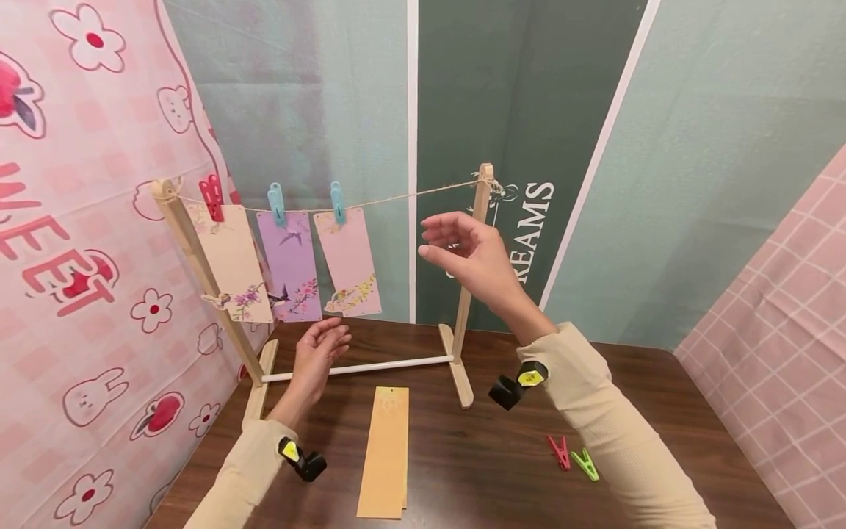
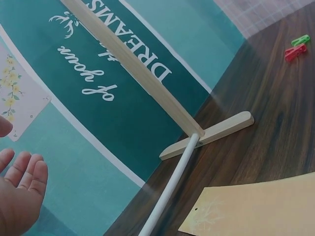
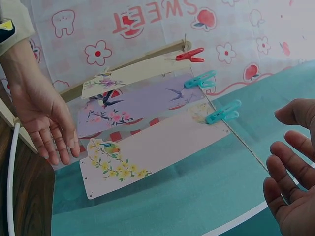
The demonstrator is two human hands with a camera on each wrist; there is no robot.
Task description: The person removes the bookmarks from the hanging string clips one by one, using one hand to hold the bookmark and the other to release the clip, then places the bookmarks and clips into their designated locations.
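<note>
Three bookmark cards hang from a twine line on a wooden stand. A cream card is held by a red clothespin, a purple card by a blue clothespin, and a pink card by another blue clothespin. My left hand hovers below the purple and pink cards, fingers loosely bent, holding nothing. To the right of the pink card my right hand is raised just under the twine, fingers relaxed and apart from the thumb, with nothing in them.
Orange-yellow cards lie overlapped on the dark wooden table. A red clothespin and a green clothespin lie to the right, near my right forearm. The stand's right post and white crossbar stand behind the hands.
</note>
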